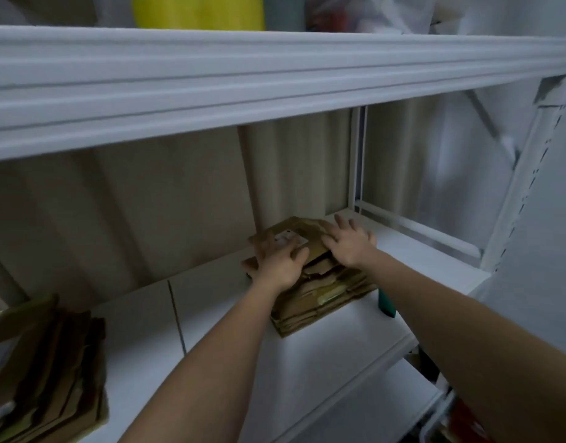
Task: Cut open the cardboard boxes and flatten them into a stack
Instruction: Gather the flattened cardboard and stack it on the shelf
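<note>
A stack (320, 292) of flattened cardboard boxes is seen on a white shelf (243, 340), toward its back and right of centre. The top sheet (302, 233), bearing a pale label, is pressed down by both hands. The left hand (280, 262) is laid on the near left part of the sheet with fingers spread and nearly straight; the right hand (350, 243) is laid flat on the right part, fingers splayed wide. Nothing is gripped by either hand. A teal object (385, 303) is seen standing just beside the stack's right edge, partly hidden by the right forearm. A second stack (48, 375) of flattened cardboard is seen at the shelf's left end, well apart from the first. An upper shelf (275, 78) carries a yellow container (198, 12).
</note>
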